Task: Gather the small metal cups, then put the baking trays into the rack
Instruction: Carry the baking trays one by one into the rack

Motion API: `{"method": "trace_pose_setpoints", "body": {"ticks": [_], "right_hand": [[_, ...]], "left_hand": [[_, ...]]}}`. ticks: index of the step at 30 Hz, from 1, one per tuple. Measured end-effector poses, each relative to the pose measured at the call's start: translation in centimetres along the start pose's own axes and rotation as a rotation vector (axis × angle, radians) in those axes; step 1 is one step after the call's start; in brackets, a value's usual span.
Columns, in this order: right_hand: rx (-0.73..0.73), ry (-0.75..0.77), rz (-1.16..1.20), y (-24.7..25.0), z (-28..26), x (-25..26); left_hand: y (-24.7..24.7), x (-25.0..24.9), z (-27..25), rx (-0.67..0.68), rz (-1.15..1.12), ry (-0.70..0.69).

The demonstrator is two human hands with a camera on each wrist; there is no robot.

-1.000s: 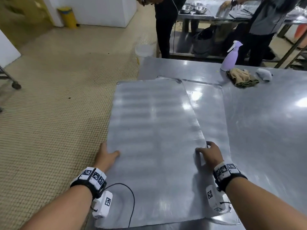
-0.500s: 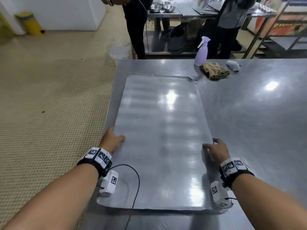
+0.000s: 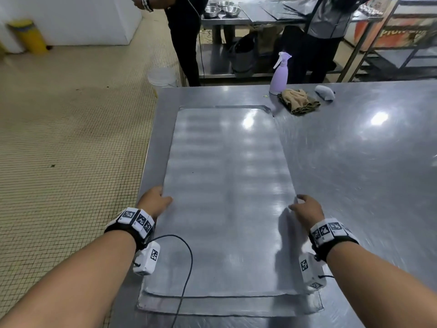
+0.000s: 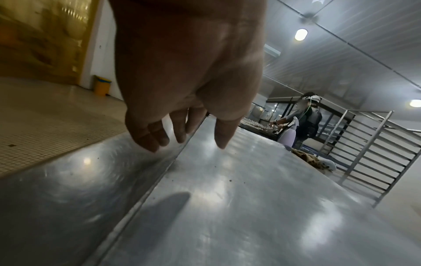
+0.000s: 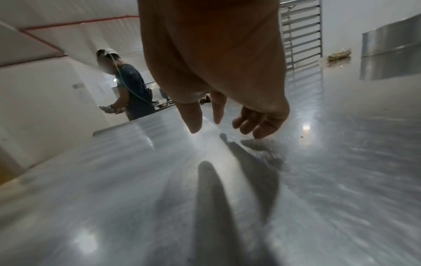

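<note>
Two flat metal baking trays lie stacked on the steel table [image 3: 354,185]. The top tray [image 3: 227,197] covers the lower tray [image 3: 212,306], whose rim shows at the near end. My left hand [image 3: 155,201] is at the top tray's left edge, fingers relaxed beside the rim and thumb over the tray [image 4: 227,198]. My right hand [image 3: 305,209] hovers at the right edge with loose fingers, casting shadows on the tray [image 5: 136,171]. Neither hand holds anything. A tall metal rack [image 4: 376,153] stands beyond the table's far right. No small cups show plainly.
A purple spray bottle [image 3: 280,74], a brown cloth [image 3: 299,104] and a grey cloth [image 3: 325,92] sit at the table's far edge. Two people stand behind it by another table with metal bowls [image 3: 222,10]. The table's left edge [image 3: 151,162] drops to tiled floor.
The top tray, held skewed off the table's left edge a second ago, has been swung onto the lower tray and squared with it. Both hands have loosened from its edges.
</note>
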State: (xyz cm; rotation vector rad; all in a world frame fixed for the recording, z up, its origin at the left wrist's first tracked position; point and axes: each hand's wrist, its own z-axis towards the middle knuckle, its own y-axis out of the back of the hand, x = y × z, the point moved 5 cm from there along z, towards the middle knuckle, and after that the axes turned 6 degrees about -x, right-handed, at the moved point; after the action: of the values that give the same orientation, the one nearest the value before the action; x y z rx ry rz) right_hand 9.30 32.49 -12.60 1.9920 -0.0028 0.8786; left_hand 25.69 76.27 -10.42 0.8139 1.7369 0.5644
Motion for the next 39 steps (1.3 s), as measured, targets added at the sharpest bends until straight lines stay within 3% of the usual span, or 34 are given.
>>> {"method": "trace_pose_setpoints", "body": {"ticks": [3, 10, 15, 22, 39], "right_hand": [[0.022, -0.005, -0.124, 0.0, -0.5, -0.1], [0.017, 0.038, -0.161, 0.3, -2.1, -0.7], [0.009, 0.054, -0.119, 0.9, -3.4, -0.7], [0.018, 0.088, -0.127, 0.8, -3.9, -1.0], [0.011, 0.095, -0.198, 0.3, -2.5, -2.4]], "left_hand": [[0.4, 0.4, 0.1, -0.048, 0.106, 0.021], [-0.3, 3.4, -1.6, -0.071, 0.056, 0.048], [-0.3, 5.2, -1.3, -0.001, -0.087, 0.121], [-0.5, 5.4, -1.3, 0.035, -0.212, 0.115], [-1.1, 5.5, -1.0, 0.110, -0.205, 0.118]]}}
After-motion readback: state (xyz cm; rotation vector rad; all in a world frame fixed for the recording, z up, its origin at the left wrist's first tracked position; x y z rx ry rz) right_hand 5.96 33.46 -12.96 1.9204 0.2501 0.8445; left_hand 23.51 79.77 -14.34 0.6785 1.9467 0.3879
